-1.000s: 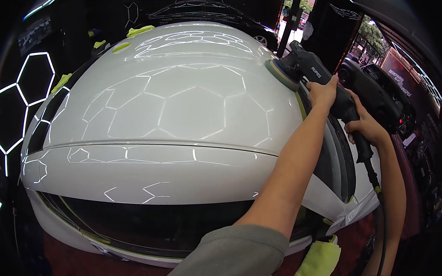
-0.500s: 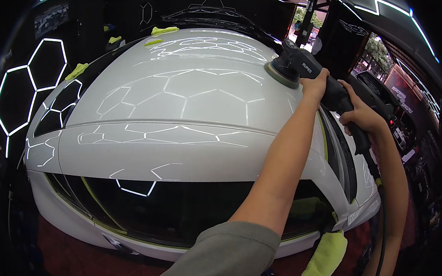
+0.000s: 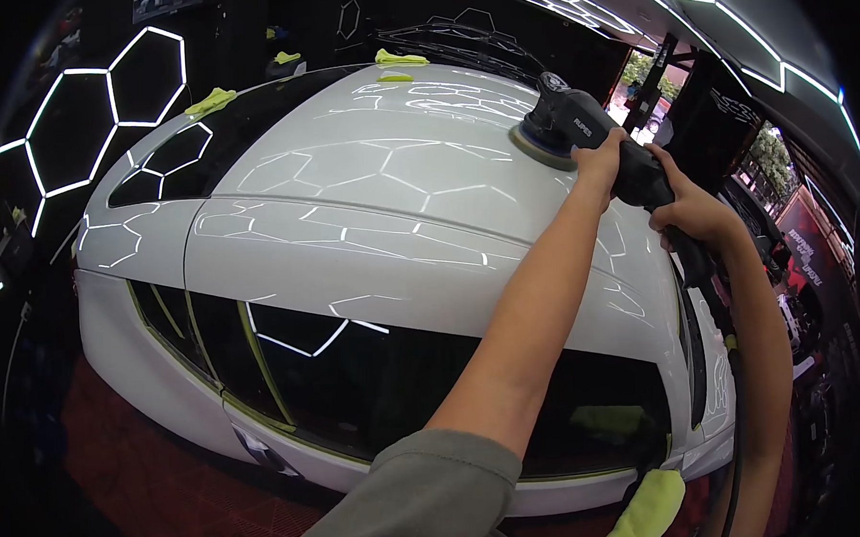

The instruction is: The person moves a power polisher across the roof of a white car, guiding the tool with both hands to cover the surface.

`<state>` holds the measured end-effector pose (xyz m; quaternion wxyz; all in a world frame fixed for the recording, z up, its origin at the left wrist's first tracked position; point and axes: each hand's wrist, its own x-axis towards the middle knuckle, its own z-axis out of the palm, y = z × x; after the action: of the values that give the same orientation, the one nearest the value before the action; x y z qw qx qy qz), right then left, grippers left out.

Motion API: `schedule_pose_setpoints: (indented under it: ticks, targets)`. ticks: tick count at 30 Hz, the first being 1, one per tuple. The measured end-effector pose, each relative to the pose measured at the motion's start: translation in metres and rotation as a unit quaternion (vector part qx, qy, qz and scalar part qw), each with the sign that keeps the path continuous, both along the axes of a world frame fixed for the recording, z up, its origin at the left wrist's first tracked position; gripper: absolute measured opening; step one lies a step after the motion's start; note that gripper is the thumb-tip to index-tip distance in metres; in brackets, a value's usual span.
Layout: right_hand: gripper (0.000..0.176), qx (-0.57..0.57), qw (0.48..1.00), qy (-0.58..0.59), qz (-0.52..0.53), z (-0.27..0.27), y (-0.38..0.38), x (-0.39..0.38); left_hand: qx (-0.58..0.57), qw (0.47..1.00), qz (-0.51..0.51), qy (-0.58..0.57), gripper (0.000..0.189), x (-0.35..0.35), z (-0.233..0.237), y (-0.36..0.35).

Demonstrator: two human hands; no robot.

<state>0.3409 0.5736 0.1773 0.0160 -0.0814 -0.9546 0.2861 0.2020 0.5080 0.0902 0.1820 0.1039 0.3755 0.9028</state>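
Head view: a polishing pass over the white car roof looks to be in hand. The black polisher sits in the upper right of the frame, its pad flat on the paint. The left hand is closed over the machine's neck just behind the head. The right hand is wrapped round the rear handle, where the cord drops away. Whether the pad is spinning is hard to tell. As I judge it, the next move calls for even pressure and a level pad guided across the paint, with the cord held off the panel.
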Motion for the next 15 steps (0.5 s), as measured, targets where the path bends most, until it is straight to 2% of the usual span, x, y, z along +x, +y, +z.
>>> schedule_pose_setpoints:
  ticks: [1,3,4,6,9,11,13,15]
  targets:
    - [0.108,0.01,1.0,-0.001,-0.001,0.0,-0.012,-0.005,0.001,1.0,0.009,-0.001,0.1,-0.003,-0.002,-0.015]
    - [0.109,0.021,1.0,0.0,0.006,0.0,-0.031,-0.015,-0.078,0.995,0.054,0.022,0.09,-0.012,-0.004,-0.049]
    - [0.109,0.02,1.0,0.004,0.008,-0.001,-0.038,-0.022,-0.077,0.995,0.062,0.021,0.09,-0.016,-0.006,-0.067]
    - [0.11,0.021,1.0,0.007,0.019,-0.001,-0.052,-0.034,-0.153,0.986,0.053,0.047,0.078,-0.027,-0.012,-0.108]
    - [0.11,0.034,0.999,-0.002,0.019,0.001,-0.076,-0.051,-0.162,0.974,0.102,0.119,0.066,-0.013,-0.026,-0.172]
    - [0.111,0.027,0.999,-0.008,0.044,0.002,-0.084,-0.062,-0.062,0.968,0.125,0.207,0.056,0.038,-0.041,-0.224]
    - [0.111,0.033,0.998,-0.003,0.055,-0.001,-0.095,-0.071,0.01,0.957,0.056,0.286,0.051,0.096,-0.064,-0.289]
    - [0.11,0.024,0.997,-0.002,0.077,-0.003,-0.103,-0.077,0.063,0.929,-0.003,0.364,0.045,0.14,-0.112,-0.353]
